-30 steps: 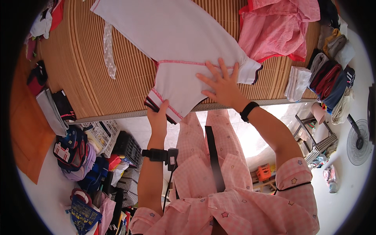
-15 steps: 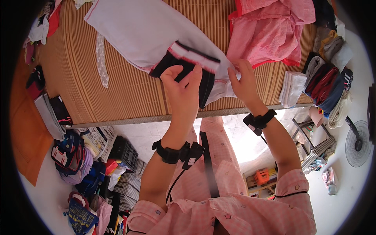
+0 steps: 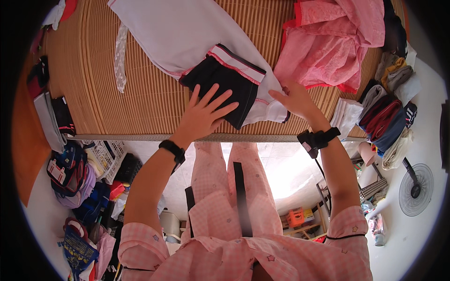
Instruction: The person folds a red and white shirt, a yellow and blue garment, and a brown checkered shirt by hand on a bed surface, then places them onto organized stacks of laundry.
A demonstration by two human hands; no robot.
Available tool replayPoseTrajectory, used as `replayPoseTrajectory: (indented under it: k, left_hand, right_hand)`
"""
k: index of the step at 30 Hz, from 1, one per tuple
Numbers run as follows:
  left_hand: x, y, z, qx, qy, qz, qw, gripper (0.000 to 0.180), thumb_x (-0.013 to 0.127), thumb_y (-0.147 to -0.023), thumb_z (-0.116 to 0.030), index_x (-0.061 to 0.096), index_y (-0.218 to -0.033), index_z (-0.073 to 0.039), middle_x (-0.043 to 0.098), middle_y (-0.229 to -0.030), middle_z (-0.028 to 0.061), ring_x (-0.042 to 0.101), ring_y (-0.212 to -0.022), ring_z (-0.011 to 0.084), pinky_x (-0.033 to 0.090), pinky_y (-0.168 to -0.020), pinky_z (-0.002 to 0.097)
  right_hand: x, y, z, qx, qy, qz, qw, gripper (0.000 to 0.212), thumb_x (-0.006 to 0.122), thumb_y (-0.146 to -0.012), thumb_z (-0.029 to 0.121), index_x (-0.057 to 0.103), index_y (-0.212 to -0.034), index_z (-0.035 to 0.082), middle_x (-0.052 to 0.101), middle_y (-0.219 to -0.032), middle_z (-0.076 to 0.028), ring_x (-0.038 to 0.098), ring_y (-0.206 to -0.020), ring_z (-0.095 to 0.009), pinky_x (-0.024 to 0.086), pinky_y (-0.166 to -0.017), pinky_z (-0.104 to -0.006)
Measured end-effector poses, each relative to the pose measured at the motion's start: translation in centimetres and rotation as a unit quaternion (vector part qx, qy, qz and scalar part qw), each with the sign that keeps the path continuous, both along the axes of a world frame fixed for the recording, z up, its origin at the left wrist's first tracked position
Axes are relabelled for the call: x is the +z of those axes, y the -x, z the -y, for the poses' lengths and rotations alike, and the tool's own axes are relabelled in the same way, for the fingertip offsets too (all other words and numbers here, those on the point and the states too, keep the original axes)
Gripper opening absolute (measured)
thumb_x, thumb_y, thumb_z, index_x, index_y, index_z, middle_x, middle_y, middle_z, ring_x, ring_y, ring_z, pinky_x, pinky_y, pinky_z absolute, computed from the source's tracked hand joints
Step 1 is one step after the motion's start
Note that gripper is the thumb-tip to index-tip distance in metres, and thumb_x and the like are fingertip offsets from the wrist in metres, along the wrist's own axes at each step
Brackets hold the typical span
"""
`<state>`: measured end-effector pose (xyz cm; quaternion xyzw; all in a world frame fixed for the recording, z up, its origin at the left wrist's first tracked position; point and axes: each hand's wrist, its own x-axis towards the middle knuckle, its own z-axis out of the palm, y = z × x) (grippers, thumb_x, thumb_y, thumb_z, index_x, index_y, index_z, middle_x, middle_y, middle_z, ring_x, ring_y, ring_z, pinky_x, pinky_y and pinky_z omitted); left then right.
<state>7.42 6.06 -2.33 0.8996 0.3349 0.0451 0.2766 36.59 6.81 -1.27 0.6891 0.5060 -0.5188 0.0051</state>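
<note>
A pale grey garment with pink-red stitching (image 3: 187, 33) lies spread on the slatted mat. Its black section, edged by a white band (image 3: 239, 63), is folded over near the front edge. My left hand (image 3: 202, 114) rests on that black section (image 3: 222, 89), palm down, its fingers spread. At the garment's right edge, by the pale corner with a dark hem, my right hand (image 3: 300, 100) has its thumb on the cloth and its fingers curled; the fingertips are partly hidden. Just beyond the right hand lies a crumpled pink garment with red trim (image 3: 328, 51).
Folded clothes (image 3: 382, 114) are piled at the right, beside a white folded stack (image 3: 346, 112). A fan (image 3: 416, 191) stands lower right. Bags (image 3: 70, 168) and a white basket (image 3: 104, 157) sit below the bamboo mat (image 3: 93, 93) at left. A patterned strip (image 3: 120, 61) lies on the mat.
My left hand has gone from a raised, curled position to lying flat and spread on the black section. My right hand has moved slightly down to the garment's edge. The view has shifted a little.
</note>
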Motion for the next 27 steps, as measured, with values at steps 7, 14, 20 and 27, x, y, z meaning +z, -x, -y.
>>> replayPoseTrajectory:
  k: [7,14,20,27]
  left_hand:
    - [-0.1,-0.9,-2.1,0.016,0.027,-0.003,1.0,0.077,0.073,-0.057,-0.021,0.047,-0.13,-0.03,0.041,-0.138,-0.0025,0.032,-0.131,0.0246,0.015,-0.107,0.0583]
    - [3.2,1.4,1.7,-0.018,0.227,0.132,0.965,0.065,0.061,-0.064,-0.01,0.052,-0.127,-0.026,0.049,-0.131,0.0003,0.041,-0.125,0.0251,0.012,-0.107,0.0604]
    - [3.3,3.2,5.0,0.261,0.465,0.223,0.816,0.037,0.063,-0.074,-0.008,0.06,-0.111,-0.006,0.063,-0.102,0.0099,0.059,-0.093,0.0236,0.044,-0.087,0.0356]
    - [0.7,4.8,-5.6,0.467,0.586,0.484,0.453,0.044,0.051,-0.093,-0.032,0.052,-0.117,0.004,0.06,-0.11,0.0064,0.058,-0.096,0.0129,0.045,-0.085,0.0268]
  right_hand:
    - [2.0,0.2,1.5,-0.229,0.066,-0.18,0.954,0.032,0.062,-0.085,0.024,0.058,-0.102,-0.002,0.063,-0.085,-0.008,0.059,-0.074,-0.013,0.046,-0.065,-0.0268]
    - [9.4,-0.2,5.5,-0.35,0.31,-0.253,0.847,0.035,0.058,-0.088,0.023,0.053,-0.114,0.001,0.063,-0.097,-0.006,0.062,-0.084,-0.013,0.05,-0.073,-0.0256]
    - [13.5,2.9,3.1,-0.434,0.444,-0.304,0.722,0.045,0.043,-0.094,0.028,0.042,-0.128,0.0,0.056,-0.119,-0.013,0.057,-0.107,-0.023,0.044,-0.093,-0.0355]
    - [3.6,7.4,-9.8,-0.329,0.143,-0.325,0.875,0.051,0.037,-0.092,0.054,0.056,-0.09,0.006,0.061,-0.074,-0.007,0.057,-0.061,-0.016,0.046,-0.058,-0.0252]
